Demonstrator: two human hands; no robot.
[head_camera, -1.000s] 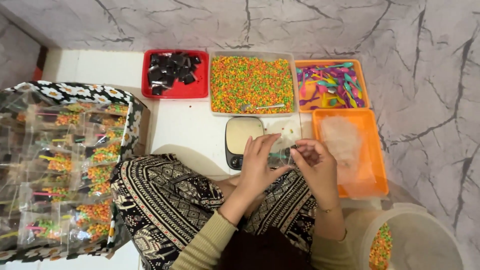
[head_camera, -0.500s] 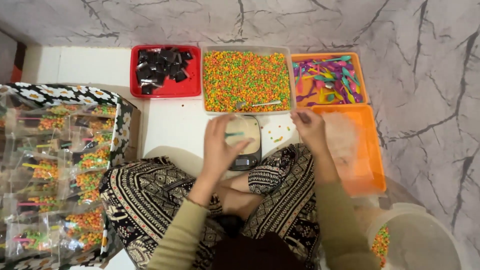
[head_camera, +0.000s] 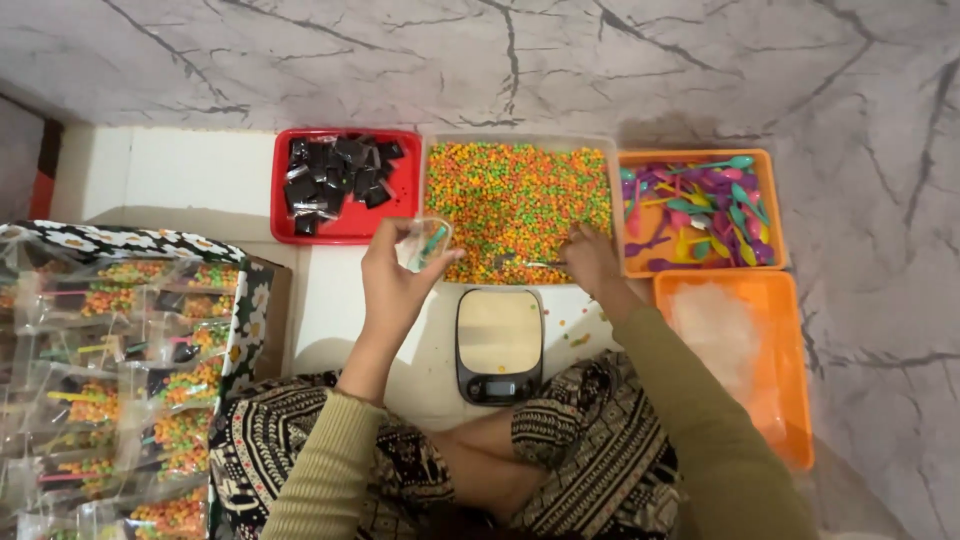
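Grey-veined marble flooring (head_camera: 860, 90) surrounds a white mat where a person sits cross-legged in patterned trousers with their supplies laid out in a row within arm's reach. Their left hand (head_camera: 395, 280) pinches a small clear plastic pouch (head_camera: 425, 243) by its edge, a teal spoon already inside, and holds it up just beside the clear tray of orange, green and yellow puffed bits (head_camera: 515, 205), probably so the mouth stays open for filling. Their right hand (head_camera: 592, 262) is closed around the handle of a metal scoop (head_camera: 525, 264) resting at the near edge of that tray. Directly below, a small digital kitchen scale (head_camera: 498, 343) sits bare between the knees, handy for weighing. A red tray of black sachets (head_camera: 340, 185), an orange tray of coloured plastic spoons (head_camera: 700, 210) and an orange tray of clear bags (head_camera: 730, 350) flank the work, while finished packets fill a floral box (head_camera: 110, 370) at the left.
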